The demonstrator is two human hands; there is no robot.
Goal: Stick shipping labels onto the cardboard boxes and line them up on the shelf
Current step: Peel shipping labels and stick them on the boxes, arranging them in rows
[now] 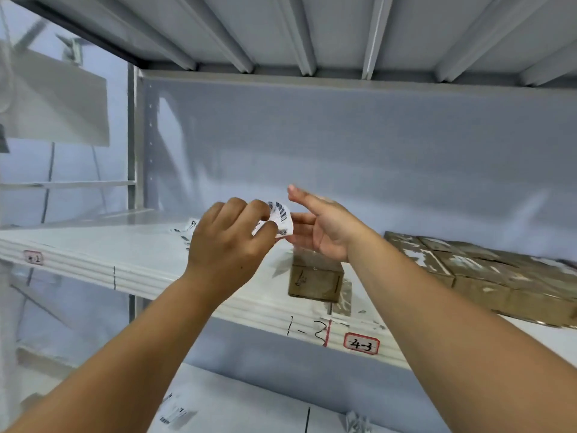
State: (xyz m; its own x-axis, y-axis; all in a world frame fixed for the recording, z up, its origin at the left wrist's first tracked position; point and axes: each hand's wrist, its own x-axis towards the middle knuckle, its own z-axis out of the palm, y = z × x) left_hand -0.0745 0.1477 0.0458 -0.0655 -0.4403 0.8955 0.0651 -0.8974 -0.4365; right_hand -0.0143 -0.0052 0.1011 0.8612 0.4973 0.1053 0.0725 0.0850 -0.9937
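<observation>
My left hand [228,239] pinches a white shipping label [281,218] with barcodes, held up above the white shelf [131,264]. My right hand [321,226] is beside the label with fingers spread, and its lower fingers touch the label's right edge. Below the hands a small cardboard box [315,281] stands on the shelf near its front edge. More loose labels [187,232] lie on the shelf behind my left hand. A row of cardboard boxes [487,276] lines the shelf on the right, their tops patched with torn white paper.
The shelf's front edge carries a red-framed tag "4-3" [361,343] and handwritten marks. A lower shelf [249,407] holds scattered labels [178,415] and crumpled paper [356,421]. The upper shelf's ribbed underside [312,32] hangs overhead. A metal upright [134,135] stands at left.
</observation>
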